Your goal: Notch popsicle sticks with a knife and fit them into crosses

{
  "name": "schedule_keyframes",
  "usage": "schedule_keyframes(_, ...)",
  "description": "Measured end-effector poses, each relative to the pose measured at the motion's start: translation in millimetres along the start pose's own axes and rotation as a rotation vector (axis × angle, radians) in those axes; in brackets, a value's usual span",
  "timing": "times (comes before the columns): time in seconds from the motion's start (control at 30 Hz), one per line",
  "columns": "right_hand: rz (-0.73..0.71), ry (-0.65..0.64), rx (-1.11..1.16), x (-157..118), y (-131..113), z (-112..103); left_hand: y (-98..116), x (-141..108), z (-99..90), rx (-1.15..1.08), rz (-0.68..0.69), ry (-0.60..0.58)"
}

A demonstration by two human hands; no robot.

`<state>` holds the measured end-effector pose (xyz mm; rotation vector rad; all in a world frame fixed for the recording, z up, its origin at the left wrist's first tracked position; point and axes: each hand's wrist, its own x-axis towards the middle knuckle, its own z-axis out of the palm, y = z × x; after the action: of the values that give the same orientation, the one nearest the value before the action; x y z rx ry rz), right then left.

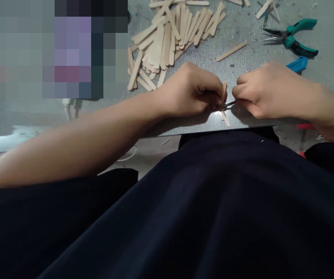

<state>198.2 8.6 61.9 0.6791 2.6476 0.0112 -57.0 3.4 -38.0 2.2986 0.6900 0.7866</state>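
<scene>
Near the table's front edge, my left hand (197, 91) pinches a small wooden stick (226, 118), whose ends show above and below the fingertips. My right hand (261, 91) is closed on a thin dark tool (230, 104), and its tip reaches the stick beside my left fingertips. The tool's handle is hidden in the fingers, so its kind is unclear. Just behind the hands, a single loose wooden stick (231, 51) lies on the table.
A big pile of wooden sticks (158, 42) spreads over the grey table (242, 27) behind my left hand. Open green-handled pliers (290, 38) and a blue-handled tool (299, 65) lie behind my right hand. More sticks (264, 8) are at the top.
</scene>
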Motion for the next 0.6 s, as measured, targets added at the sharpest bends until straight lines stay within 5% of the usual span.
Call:
schedule_keyframes(0.23, 0.028, 0.013, -0.033, 0.4, -3.9, -1.9, 0.1, -5.6, -1.9, 0.089, 0.051, 0.006)
schedule_keyframes(0.4, -0.003, -0.007, -0.087, 1.6, -5.0, -5.1, 13.2, -8.0, 0.9, 0.082, -0.032, 0.075)
schedule_keyframes(0.6, -0.017, -0.023, -0.061, 1.1, -2.2, -6.1, 1.2, -2.2, 2.4, 0.006, 0.036, 0.049)
